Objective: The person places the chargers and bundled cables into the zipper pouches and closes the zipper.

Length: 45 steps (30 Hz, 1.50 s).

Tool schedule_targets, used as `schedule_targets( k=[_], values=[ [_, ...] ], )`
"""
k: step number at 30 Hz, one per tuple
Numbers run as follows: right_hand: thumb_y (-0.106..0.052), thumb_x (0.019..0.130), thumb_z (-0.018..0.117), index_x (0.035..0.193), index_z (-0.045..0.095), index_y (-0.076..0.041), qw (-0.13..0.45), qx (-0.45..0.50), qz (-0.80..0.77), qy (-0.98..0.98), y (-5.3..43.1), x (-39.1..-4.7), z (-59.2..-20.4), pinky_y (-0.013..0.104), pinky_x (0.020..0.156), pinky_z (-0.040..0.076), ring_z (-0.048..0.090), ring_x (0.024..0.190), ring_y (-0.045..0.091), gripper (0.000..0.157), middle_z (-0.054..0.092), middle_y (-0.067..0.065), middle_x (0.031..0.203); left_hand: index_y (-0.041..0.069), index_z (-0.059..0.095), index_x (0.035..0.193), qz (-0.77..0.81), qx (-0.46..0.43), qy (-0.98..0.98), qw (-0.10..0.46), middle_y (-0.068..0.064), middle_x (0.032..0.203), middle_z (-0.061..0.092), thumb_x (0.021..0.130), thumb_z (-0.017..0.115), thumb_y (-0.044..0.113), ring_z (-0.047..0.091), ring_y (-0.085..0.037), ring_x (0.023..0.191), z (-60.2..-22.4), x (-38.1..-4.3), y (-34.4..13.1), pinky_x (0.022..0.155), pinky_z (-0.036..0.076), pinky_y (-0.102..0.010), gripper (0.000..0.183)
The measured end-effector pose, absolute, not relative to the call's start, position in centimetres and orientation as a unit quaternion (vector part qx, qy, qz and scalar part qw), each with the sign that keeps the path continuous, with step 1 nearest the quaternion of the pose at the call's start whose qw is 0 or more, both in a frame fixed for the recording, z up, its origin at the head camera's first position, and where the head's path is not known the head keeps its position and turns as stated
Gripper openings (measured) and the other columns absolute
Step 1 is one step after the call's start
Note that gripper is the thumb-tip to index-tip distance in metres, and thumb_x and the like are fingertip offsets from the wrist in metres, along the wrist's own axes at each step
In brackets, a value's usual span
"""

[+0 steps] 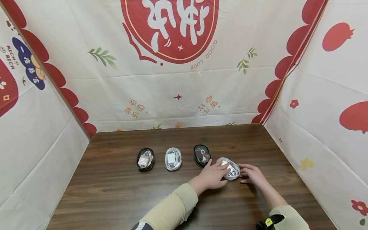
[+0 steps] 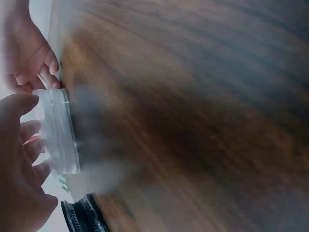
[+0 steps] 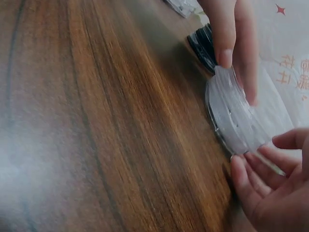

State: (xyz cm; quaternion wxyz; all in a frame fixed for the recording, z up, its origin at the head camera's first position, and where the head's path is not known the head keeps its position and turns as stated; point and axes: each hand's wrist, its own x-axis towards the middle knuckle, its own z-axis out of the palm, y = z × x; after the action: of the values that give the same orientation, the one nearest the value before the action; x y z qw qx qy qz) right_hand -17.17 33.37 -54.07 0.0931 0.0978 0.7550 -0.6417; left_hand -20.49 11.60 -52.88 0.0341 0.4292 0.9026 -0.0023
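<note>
A clear oval case (image 1: 234, 170) with silvery-white contents is at the right of a row on the brown table. My left hand (image 1: 212, 175) grips it from above, thumb on the near side and fingers over the top. In the left wrist view, the layered edge of the clear case (image 2: 60, 133) shows beside my left thumb and fingers. My right hand (image 1: 253, 176) is at the case's right end. Its loosely bent fingertips touch the rim in the right wrist view, with the thumb (image 3: 239, 169) at the near edge. Part of the lid is hidden under my left fingers.
Just left of my left fingertips sits a black oval case (image 1: 202, 154). Farther left are a clear case (image 1: 173, 150) with a white charger inside and a black-rimmed case (image 1: 145, 159) with a white plug and cable. Printed cloth walls (image 1: 184, 111) enclose the table (image 1: 115, 198).
</note>
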Motion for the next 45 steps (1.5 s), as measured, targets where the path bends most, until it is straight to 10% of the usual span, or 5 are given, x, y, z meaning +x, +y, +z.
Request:
schedule_targets(
  k=[15, 26, 45],
  values=[
    [0.006, 0.094, 0.056, 0.124, 0.052, 0.022, 0.105, 0.044, -0.591, 0.799, 34.4, -18.6, -55.3, 0.036, 0.064, 0.058, 0.065, 0.078, 0.016, 0.034, 0.067, 0.021, 0.102, 0.037, 0.036, 0.150, -0.022, 0.445, 0.895, 0.017, 0.015, 0.153, 0.034, 0.094, 0.055, 0.053, 0.035, -0.007, 0.137, -51.6, -21.0, 11.9, 0.109, 0.028, -0.055, 0.061],
    [-0.004, 0.091, 0.065, 0.101, 0.070, 0.011, 0.065, 0.074, -0.476, 0.874, 33.7, -18.0, -54.8, 0.030, 0.045, 0.050, 0.057, 0.054, 0.017, 0.020, 0.063, 0.008, 0.067, 0.044, 0.026, 0.152, -0.070, 0.443, 0.893, 0.038, 0.021, 0.158, 0.017, 0.093, 0.050, 0.062, 0.020, -0.007, 0.143, -52.0, -20.9, 11.7, 0.112, 0.023, -0.051, 0.066],
    [0.003, 0.100, 0.044, 0.108, 0.051, 0.015, 0.083, 0.078, -0.552, 0.826, 33.4, -17.3, -55.1, 0.036, 0.053, 0.056, 0.065, 0.064, 0.024, 0.016, 0.064, 0.014, 0.078, 0.046, 0.015, 0.154, -0.112, 0.449, 0.886, 0.033, 0.020, 0.160, 0.010, 0.089, 0.042, 0.074, 0.009, -0.011, 0.147, -52.5, -21.2, 11.7, 0.115, 0.018, -0.046, 0.075]
  ],
)
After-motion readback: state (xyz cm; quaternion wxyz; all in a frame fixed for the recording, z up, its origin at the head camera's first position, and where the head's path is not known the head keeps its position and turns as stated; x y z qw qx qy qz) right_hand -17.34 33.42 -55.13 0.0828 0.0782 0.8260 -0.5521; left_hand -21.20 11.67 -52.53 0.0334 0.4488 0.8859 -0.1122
